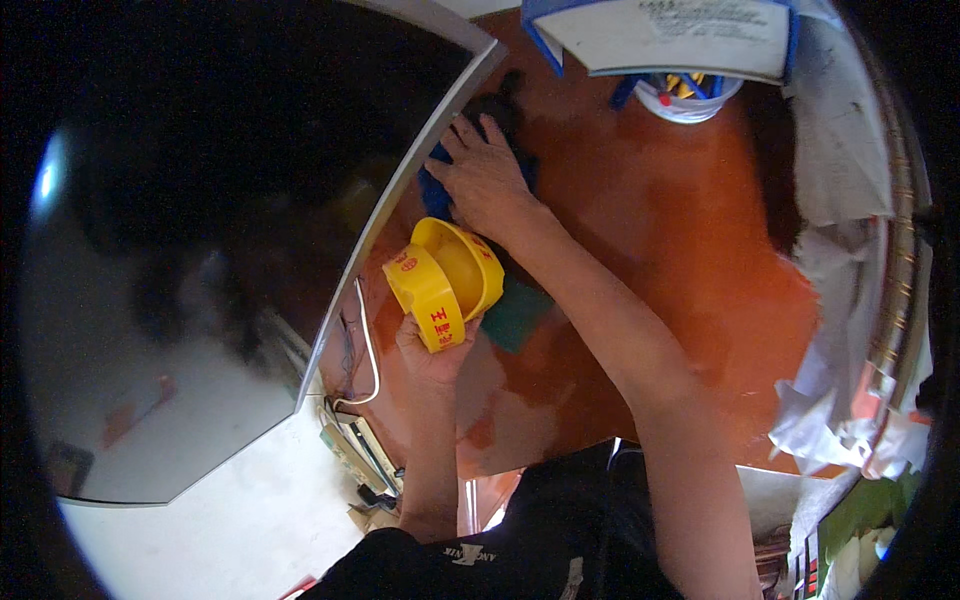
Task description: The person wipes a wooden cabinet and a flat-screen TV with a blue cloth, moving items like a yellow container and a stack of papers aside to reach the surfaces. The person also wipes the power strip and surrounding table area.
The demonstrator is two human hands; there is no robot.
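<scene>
My left hand [435, 356] holds a yellow container [431, 300] from below. It looks like two curved yellow pieces, one tilted against the other, with red printed characters on the outside. The hollow inside faces up and seems bare. Farther ahead, my right hand [484, 169] reaches over a blue item [435, 187] beside the edge of a large dark screen [225, 187]. Its fingers are spread, with the tips close to the screen's frame. Dark objects [499, 112] lie just past these fingertips, too dim to name. A green flat piece [517, 311] lies under the container on the table.
The glossy reddish-brown tabletop [675, 262] extends to the right. A white tub [690, 105] with yellow and blue things stands at the back, below a blue-framed white panel [675, 37]. A white cable [367, 345] and books [360, 450] lie left; crumpled white paper [817, 427] lies right.
</scene>
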